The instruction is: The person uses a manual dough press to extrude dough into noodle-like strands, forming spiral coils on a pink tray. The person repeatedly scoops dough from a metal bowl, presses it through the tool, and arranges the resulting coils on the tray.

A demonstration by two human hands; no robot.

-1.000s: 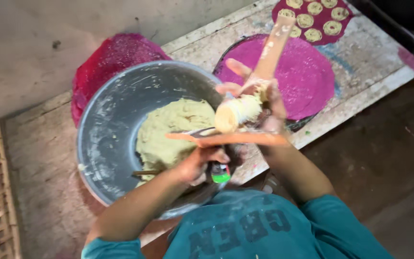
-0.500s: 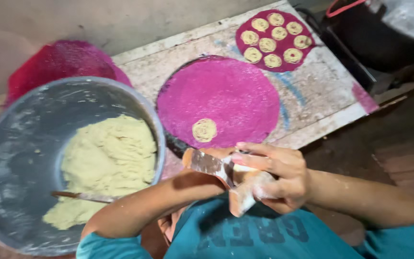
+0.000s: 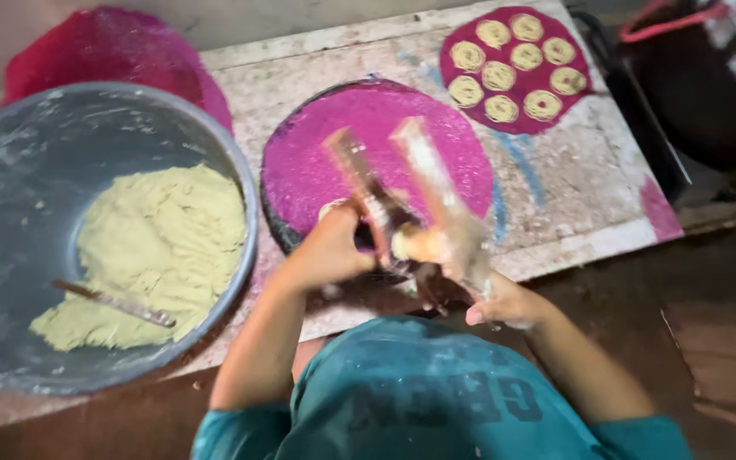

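— Seven little coils (image 3: 513, 66) of pressed dough sit finished on the small pink mat (image 3: 456, 53) at the far end of the board (image 3: 572, 183). I'd say that mat is done.

— And the big pink mat (image 3: 317, 162) in front of the person?

— Nearly bare, so most of that one is left. One small pale coil (image 3: 330, 207) seems to peek out by the left hand (image 3: 330, 247), though the blur makes it hard to be sure.

— What are the hands doing?

— Both are closed around a wooden dough press (image 3: 406, 217) held over the near edge of the big mat. The left hand grips one handle; the right hand (image 3: 500, 298) is wrapped lower down on the other.

— Plenty of dough left?

— A good heap of yellow dough (image 3: 155, 247) lies in the grey metal basin (image 3: 10, 187) to the left, a spoon (image 3: 117, 304) resting on it. Behind the basin is a red mat (image 3: 112, 47), and a dark pot (image 3: 700, 94) stands off to the right. Nothing blocks the mat, I'd judge.
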